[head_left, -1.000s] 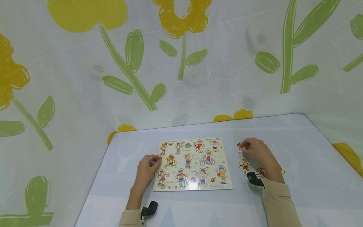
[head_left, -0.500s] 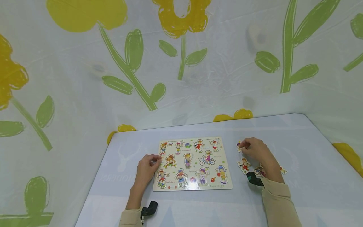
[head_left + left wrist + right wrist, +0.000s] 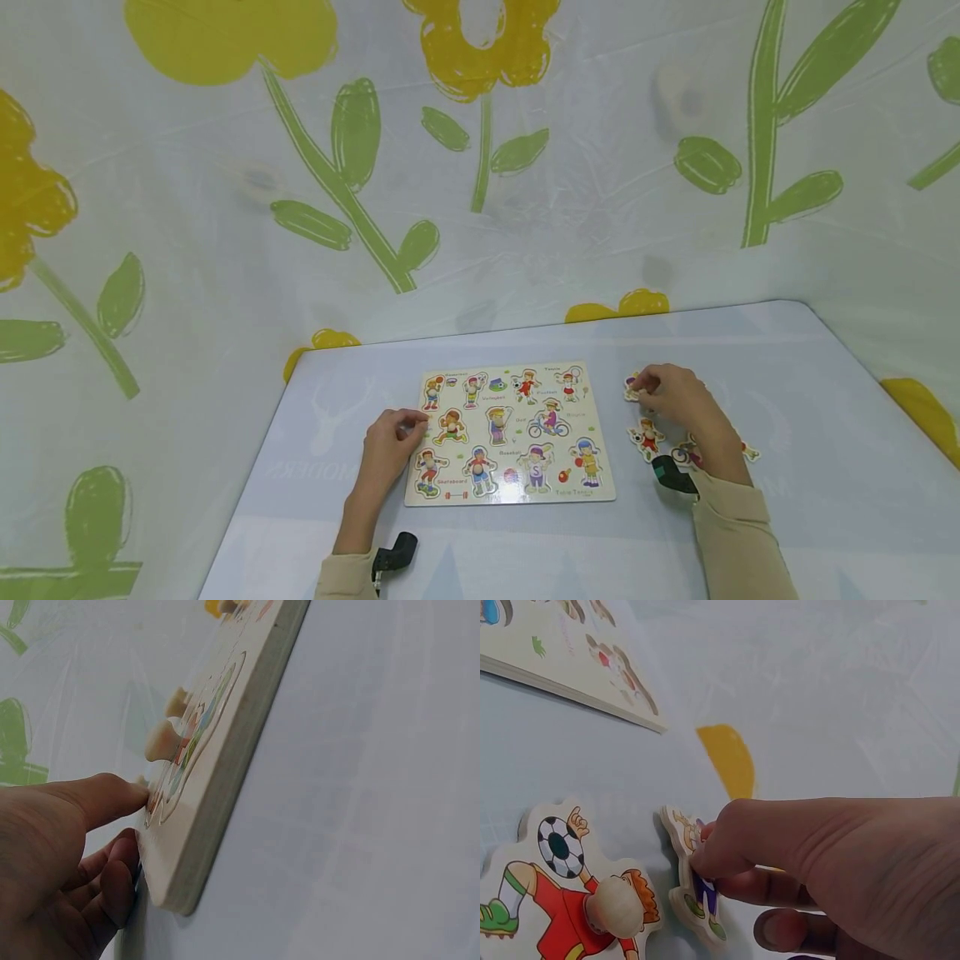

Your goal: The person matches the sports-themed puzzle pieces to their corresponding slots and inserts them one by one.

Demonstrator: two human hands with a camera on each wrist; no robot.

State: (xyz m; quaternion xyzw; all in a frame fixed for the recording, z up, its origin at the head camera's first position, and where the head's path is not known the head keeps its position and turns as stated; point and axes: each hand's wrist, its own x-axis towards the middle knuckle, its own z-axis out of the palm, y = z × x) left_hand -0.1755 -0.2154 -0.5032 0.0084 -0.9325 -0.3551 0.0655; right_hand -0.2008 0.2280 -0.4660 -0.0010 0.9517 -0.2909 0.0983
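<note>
A wooden knob puzzle board (image 3: 476, 427) with cartoon sports figures lies flat on the table. At its left edge, my left hand (image 3: 390, 446) grips the board; in the left wrist view the thumb (image 3: 112, 796) is on the top face and the other fingers curl by the edge. Right of the board, my right hand (image 3: 678, 404) pinches a small puzzle piece (image 3: 694, 885) showing a figure in purple; its knob is hidden by the fingers. Just below that hand lies the football player piece (image 3: 647, 439), its round knob (image 3: 615, 907) facing up.
A bicycle piece (image 3: 686, 452) lies partly hidden under the right wrist, and another piece (image 3: 750, 451) shows beyond it. The white table (image 3: 525, 550) meets a flower-printed curtain (image 3: 585, 208) at the back and sides.
The purple-figure piece has shifted very slightly to the left at my right fingertips. My left hand and the board have stayed in place.
</note>
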